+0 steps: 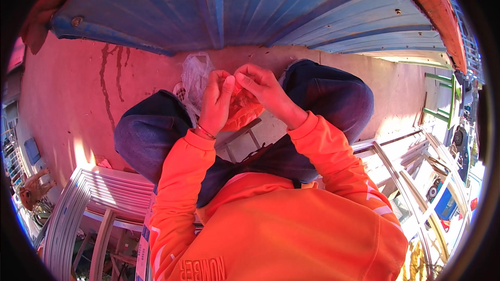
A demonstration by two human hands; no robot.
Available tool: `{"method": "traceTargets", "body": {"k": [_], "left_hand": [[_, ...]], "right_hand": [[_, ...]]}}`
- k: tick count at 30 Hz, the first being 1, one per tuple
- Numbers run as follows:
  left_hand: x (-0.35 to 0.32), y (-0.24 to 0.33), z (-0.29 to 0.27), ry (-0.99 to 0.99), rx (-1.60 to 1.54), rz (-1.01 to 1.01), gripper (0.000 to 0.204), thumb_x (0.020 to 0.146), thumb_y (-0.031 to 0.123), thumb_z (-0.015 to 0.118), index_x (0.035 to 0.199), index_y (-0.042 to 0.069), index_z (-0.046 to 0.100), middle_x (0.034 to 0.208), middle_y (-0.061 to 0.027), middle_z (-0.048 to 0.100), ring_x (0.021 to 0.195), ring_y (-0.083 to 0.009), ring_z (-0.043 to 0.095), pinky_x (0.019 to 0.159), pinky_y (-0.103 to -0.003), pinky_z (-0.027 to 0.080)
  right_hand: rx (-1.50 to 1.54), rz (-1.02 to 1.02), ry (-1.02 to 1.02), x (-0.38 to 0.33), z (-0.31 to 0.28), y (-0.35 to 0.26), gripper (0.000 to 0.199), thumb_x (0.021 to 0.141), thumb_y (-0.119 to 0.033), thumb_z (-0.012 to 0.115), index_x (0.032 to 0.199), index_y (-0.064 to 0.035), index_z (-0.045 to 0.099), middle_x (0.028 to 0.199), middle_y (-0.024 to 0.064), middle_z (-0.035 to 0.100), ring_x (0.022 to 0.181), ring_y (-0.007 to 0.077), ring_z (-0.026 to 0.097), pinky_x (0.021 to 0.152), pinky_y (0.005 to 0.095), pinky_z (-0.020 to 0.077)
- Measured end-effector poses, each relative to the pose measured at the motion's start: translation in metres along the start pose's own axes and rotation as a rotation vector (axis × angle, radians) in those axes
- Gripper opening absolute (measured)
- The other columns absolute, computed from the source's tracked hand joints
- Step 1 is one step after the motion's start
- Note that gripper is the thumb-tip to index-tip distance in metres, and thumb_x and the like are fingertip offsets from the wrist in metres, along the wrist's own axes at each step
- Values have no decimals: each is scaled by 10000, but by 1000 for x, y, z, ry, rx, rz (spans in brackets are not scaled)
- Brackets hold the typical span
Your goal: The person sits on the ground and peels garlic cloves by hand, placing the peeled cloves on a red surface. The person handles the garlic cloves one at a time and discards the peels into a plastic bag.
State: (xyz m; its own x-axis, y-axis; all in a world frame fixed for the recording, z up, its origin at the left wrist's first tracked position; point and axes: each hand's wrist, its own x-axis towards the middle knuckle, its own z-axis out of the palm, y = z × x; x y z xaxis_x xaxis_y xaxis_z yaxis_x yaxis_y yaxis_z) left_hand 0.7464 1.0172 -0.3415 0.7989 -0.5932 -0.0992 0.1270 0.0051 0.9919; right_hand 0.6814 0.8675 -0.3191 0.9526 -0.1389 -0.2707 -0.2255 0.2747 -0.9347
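My left hand (215, 102) and my right hand (266, 91) are raised close together between my knees. The thumb and fingers of each are pinched, with the fingertips nearly meeting. Whatever they hold, if anything, is too small to make out. Just below and behind them is an orange-red plastic bag (242, 118), partly covered by the hands. Beside my left hand, on its far side, a clear plastic bag (194, 76) bunches up near my left knee. What lies inside the bags cannot be told.
A blue corrugated metal sheet (219, 8) spans the far side above the concrete floor (62, 93). White frames (83, 198) are stacked at lower left, and more pale frames (406, 177) stand at right. A green metal frame (440, 99) is farther right.
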Motion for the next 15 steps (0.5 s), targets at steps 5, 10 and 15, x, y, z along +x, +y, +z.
{"method": "traceTargets", "body": {"k": [5, 10, 15], "left_hand": [[1, 6, -1, -15, 65, 36, 322, 1092, 330, 472, 1000, 31, 547, 830, 35, 522, 755, -44, 436, 661, -223, 399], [0, 2, -2, -50, 188, 103, 395, 1050, 360, 557, 887, 0, 562, 688, -94, 525, 646, -136, 450, 603, -323, 437], [-5, 11, 2, -12, 259, 142, 389, 1056, 343, 535, 906, -8, 615, 717, -124, 589, 628, -203, 538, 612, -345, 463]], "right_hand": [[-13, -21, 74, -3, 5, 1, 119, 1036, -154, 588, 1030, -36, 583, 806, -39, 581, 731, 6, 499, 636, 197, 421], [-97, -206, 104, -1, 9, 10, 123, 1038, -139, 582, 1035, -18, 555, 837, -32, 587, 798, 18, 530, 702, 206, 457], [-20, -239, 68, -10, 17, 2, 81, 1045, -102, 554, 1041, -23, 537, 911, -27, 582, 885, 16, 527, 774, 197, 460]]}}
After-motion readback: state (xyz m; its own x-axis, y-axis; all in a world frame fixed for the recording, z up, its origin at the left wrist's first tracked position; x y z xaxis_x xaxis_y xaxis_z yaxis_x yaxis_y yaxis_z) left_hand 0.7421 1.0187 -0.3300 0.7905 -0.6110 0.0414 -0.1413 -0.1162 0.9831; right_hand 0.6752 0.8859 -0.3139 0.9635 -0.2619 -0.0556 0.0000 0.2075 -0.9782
